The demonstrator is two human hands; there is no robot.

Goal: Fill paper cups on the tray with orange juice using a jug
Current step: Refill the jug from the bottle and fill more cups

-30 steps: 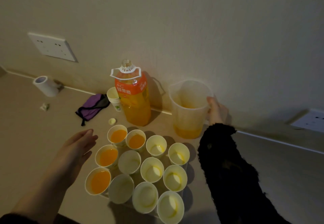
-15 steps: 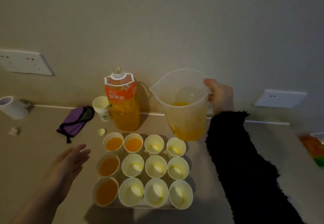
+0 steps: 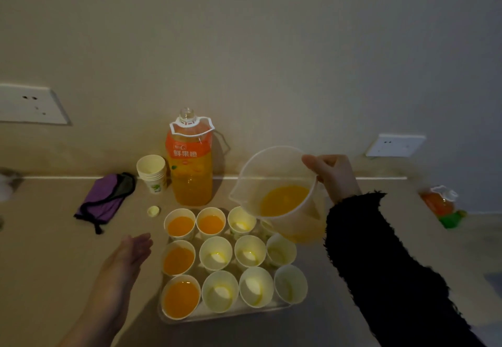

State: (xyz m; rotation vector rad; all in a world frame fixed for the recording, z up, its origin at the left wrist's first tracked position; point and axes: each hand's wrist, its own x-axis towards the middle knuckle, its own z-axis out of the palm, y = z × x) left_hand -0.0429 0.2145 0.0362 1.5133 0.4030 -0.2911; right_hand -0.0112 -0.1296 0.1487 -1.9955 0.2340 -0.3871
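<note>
My right hand (image 3: 332, 176) grips the handle of a clear plastic jug (image 3: 274, 172) holding some orange juice. The jug is tilted left above the tray's back right corner, its spout over the third cup of the back row (image 3: 241, 221). A clear tray (image 3: 217, 315) carries several paper cups in rows. Some hold juice: two at the back left (image 3: 180, 225) and the two below them in the left column (image 3: 180, 296). The other cups look empty. My left hand (image 3: 130, 251) hovers with fingers straight just left of the tray.
An uncapped orange juice bottle (image 3: 190, 167) stands behind the tray against the wall, with a stack of spare cups (image 3: 152, 172) to its left. A purple pouch (image 3: 106, 200) and a small bottle cap (image 3: 153, 211) lie further left. Another orange bottle (image 3: 438, 202) lies at the right.
My right hand lifted the jug off the table, carried it forward over the tray's back right cups and tilted it left. My left hand stayed beside the tray.
</note>
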